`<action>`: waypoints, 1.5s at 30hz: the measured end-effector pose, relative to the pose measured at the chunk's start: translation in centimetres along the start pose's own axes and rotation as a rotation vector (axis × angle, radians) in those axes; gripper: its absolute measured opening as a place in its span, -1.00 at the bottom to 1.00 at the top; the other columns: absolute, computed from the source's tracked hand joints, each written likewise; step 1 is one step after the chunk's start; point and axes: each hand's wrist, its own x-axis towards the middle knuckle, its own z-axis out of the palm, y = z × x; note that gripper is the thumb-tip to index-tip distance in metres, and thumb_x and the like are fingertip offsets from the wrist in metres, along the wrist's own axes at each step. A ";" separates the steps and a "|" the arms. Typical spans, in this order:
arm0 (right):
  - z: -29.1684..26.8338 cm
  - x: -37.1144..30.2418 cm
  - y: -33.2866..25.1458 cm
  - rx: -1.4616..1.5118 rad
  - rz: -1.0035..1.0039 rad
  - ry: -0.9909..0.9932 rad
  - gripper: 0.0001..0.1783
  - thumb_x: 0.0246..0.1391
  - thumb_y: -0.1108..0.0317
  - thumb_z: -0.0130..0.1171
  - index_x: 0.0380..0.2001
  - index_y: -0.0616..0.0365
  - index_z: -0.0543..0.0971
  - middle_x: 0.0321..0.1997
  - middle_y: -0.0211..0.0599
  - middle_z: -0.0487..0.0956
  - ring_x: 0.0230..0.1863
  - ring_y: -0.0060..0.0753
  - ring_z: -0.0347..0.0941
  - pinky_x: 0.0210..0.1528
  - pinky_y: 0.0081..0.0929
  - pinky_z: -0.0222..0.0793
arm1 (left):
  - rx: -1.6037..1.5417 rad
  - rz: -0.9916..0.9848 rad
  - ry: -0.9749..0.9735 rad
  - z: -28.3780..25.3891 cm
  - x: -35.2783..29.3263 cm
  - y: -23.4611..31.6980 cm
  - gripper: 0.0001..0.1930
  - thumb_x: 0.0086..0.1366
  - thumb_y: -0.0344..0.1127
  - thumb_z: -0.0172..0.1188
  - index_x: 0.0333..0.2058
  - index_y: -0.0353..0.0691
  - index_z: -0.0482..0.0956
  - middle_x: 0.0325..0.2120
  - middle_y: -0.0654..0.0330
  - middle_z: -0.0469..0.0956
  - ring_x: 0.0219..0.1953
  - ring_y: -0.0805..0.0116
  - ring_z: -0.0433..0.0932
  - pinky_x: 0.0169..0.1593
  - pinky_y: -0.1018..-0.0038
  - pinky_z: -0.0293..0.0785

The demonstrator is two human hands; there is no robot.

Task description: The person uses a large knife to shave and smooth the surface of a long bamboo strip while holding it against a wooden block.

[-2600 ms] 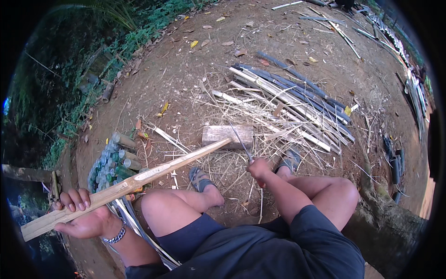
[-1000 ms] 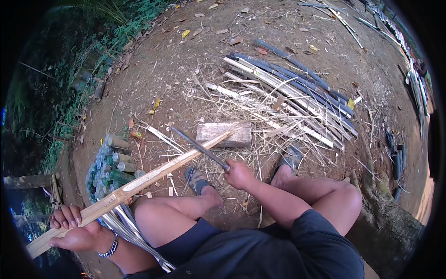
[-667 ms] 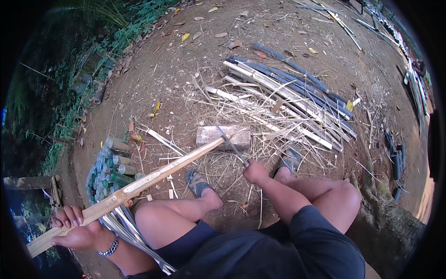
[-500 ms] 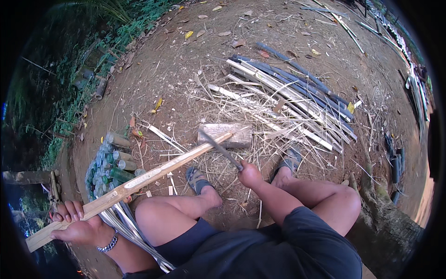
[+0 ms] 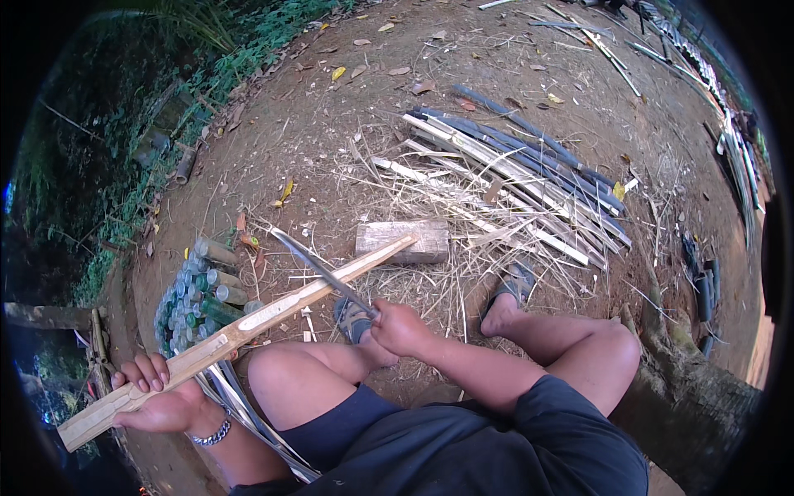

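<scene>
A long split bamboo strip (image 5: 269,312), pale inner side up, slants from lower left to the middle. My left hand (image 5: 161,395) grips its near end, fingers over one edge and thumb along the other. Its far end rests on a short wooden block (image 5: 422,241) on the ground. Closed around a handle, my right hand (image 5: 400,328) holds a long-bladed knife (image 5: 318,266). The blade crosses the strip partway along and points to the far left; whether it touches the strip I cannot tell.
Beyond the block lie split bamboo strips (image 5: 496,174), dark poles (image 5: 529,132) and thin shavings (image 5: 451,194). Stacked bottles (image 5: 194,298) stand left of my legs, near thin pale strips (image 5: 240,397). A thick root or trunk (image 5: 695,413) is at the right.
My right hand and the knife have moved left and nearer along the strip, from its far end. My left hand and the strip's near end have shifted slightly right.
</scene>
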 end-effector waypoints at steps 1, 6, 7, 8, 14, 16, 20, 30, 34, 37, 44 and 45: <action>0.2 -0.2 -1.2 -0.028 -0.051 -0.004 -0.77 0.00 0.33 0.10 -0.26 0.19 0.47 -0.30 0.08 0.58 -0.23 0.13 0.53 -0.12 -0.02 0.41 | -0.001 0.002 -0.002 0.0 0.0 0.1 -0.32 0.25 0.41 -0.12 -0.27 -0.25 0.37 -0.59 0.31 0.19 -0.64 0.56 0.14 -0.59 0.65 0.11; -0.5 1.4 3.9 -0.129 0.099 0.088 -0.79 -0.02 0.35 0.09 -0.26 0.10 0.48 -0.31 0.07 0.58 -0.22 0.18 0.50 -0.12 -0.03 0.41 | 0.030 -0.001 0.067 0.6 0.0 -0.2 -0.33 0.26 0.42 -0.17 -0.32 -0.20 0.37 -0.63 0.32 0.17 -0.68 0.57 0.11 -0.62 0.65 0.08; -0.4 2.1 4.9 -0.151 0.065 0.104 -0.78 -0.02 0.35 0.08 -0.25 0.10 0.47 -0.31 0.07 0.58 -0.22 0.18 0.50 -0.12 -0.03 0.41 | 0.042 0.005 0.103 0.7 0.2 -0.3 -0.33 0.26 0.42 -0.18 -0.33 -0.20 0.37 -0.63 0.32 0.17 -0.68 0.57 0.11 -0.63 0.65 0.08; -0.3 2.0 5.3 -0.174 0.041 0.108 -0.78 -0.01 0.35 0.07 -0.24 0.11 0.47 -0.31 0.07 0.57 -0.21 0.18 0.50 -0.11 -0.03 0.41 | 0.064 0.001 0.147 0.5 0.0 -0.3 -0.33 0.26 0.42 -0.18 -0.33 -0.19 0.37 -0.63 0.32 0.17 -0.68 0.57 0.11 -0.63 0.65 0.07; 0.9 -1.7 -1.9 -0.060 -0.035 0.014 -0.76 0.03 0.31 0.06 -0.21 0.15 0.44 -0.32 0.11 0.56 -0.23 0.20 0.49 -0.15 0.01 0.40 | 0.076 0.009 0.170 -1.2 -0.5 -0.1 -0.34 0.28 0.40 -0.19 -0.33 -0.19 0.38 -0.63 0.32 0.16 -0.68 0.56 0.10 -0.64 0.65 0.06; -0.2 -1.5 -5.3 -0.109 -0.258 -0.065 -0.77 0.06 0.32 0.04 -0.21 0.16 0.44 -0.33 0.13 0.56 -0.23 0.20 0.49 -0.15 0.01 0.40 | 0.053 0.028 0.141 -0.7 -0.6 0.0 -0.35 0.28 0.40 -0.18 -0.33 -0.20 0.37 -0.62 0.32 0.16 -0.68 0.56 0.10 -0.64 0.65 0.05; 0.1 0.3 2.9 -0.201 0.147 0.065 -0.78 0.10 0.35 -0.01 -0.19 0.16 0.47 -0.30 0.02 0.59 -0.21 0.06 0.54 -0.10 -0.09 0.44 | 0.114 0.022 0.177 0.8 -0.8 0.2 -0.34 0.27 0.41 -0.17 -0.32 -0.21 0.35 -0.61 0.33 0.16 -0.67 0.57 0.10 -0.63 0.66 0.05; -1.3 0.3 -0.2 -0.170 -0.014 -0.009 -0.78 0.07 0.30 0.05 -0.25 0.18 0.45 -0.31 0.04 0.58 -0.23 0.12 0.53 -0.13 -0.03 0.42 | 0.057 0.021 0.079 1.3 -0.3 0.1 -0.35 0.24 0.39 -0.08 -0.31 -0.21 0.33 -0.61 0.34 0.17 -0.65 0.59 0.13 -0.61 0.65 0.08; -1.4 1.8 11.1 -0.044 0.402 0.130 -0.75 0.06 0.30 0.06 -0.20 0.16 0.51 -0.27 0.09 0.58 -0.18 0.13 0.52 -0.10 -0.04 0.41 | 0.049 -0.005 0.082 2.1 -0.3 -0.2 -0.36 0.24 0.39 -0.07 -0.31 -0.21 0.33 -0.61 0.33 0.17 -0.65 0.59 0.14 -0.61 0.65 0.08; -3.4 2.1 11.4 -0.163 0.402 0.081 -0.72 0.06 0.29 0.05 -0.16 0.14 0.53 -0.23 0.10 0.58 -0.16 0.11 0.52 -0.09 -0.05 0.41 | 0.054 0.012 0.093 1.9 -0.3 0.0 -0.37 0.24 0.37 -0.05 -0.31 -0.21 0.32 -0.60 0.33 0.17 -0.65 0.59 0.14 -0.61 0.64 0.09; -0.8 3.3 13.9 -0.156 0.361 0.172 -0.76 0.05 0.27 0.06 -0.22 0.13 0.49 -0.26 0.10 0.58 -0.18 0.17 0.51 -0.10 -0.01 0.40 | 0.056 0.016 0.091 3.3 0.3 -0.7 -0.38 0.25 0.36 -0.06 -0.31 -0.22 0.30 -0.61 0.33 0.17 -0.66 0.59 0.12 -0.61 0.66 0.07; -0.9 3.4 17.4 -0.122 0.480 0.213 -0.76 0.07 0.27 0.05 -0.22 0.12 0.49 -0.26 0.09 0.58 -0.18 0.16 0.51 -0.10 0.00 0.40 | 0.067 0.008 0.090 3.4 0.3 -0.9 -0.37 0.25 0.36 -0.06 -0.31 -0.22 0.30 -0.60 0.32 0.17 -0.65 0.59 0.12 -0.61 0.66 0.07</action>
